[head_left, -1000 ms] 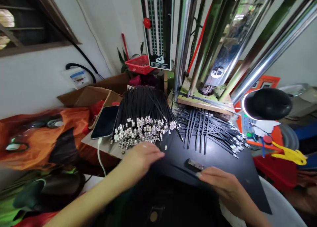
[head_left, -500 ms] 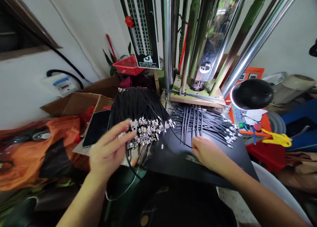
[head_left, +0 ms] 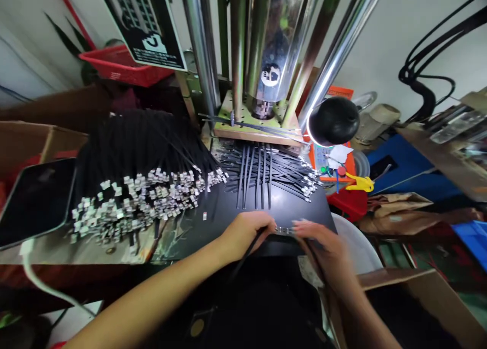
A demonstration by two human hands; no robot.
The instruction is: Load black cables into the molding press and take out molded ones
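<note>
Head view, the only one: both hands meet at the near edge of the black counter. Left hand has its grip closed on a thin black cable that trails down toward the lap; right hand is motion-blurred, fingers curled by a small metal connector piece between the two hands, and whether its grip is actually pinched on it I can't tell. So the work piece sits right at the counter's front lip, centre frame. Progress, judged from the layout: a big bundle of black cables with metal ends lies left, well apart from the hands, and a smaller fanned row of cables lies just beyond the hands under the press base. Which pile is finished and which waits can't be read; only one piece looks to be in hand, and many sit in both piles. Room: the strip of bare counter between hands and fanned row is narrow. Steel columns and a black lamp head crowd the back and right. A phone with white cord lies far left on cardboard. A cardboard box stands close by the right forearm, a white tub rim just beside it. Open space is mostly toward the lap.
</note>
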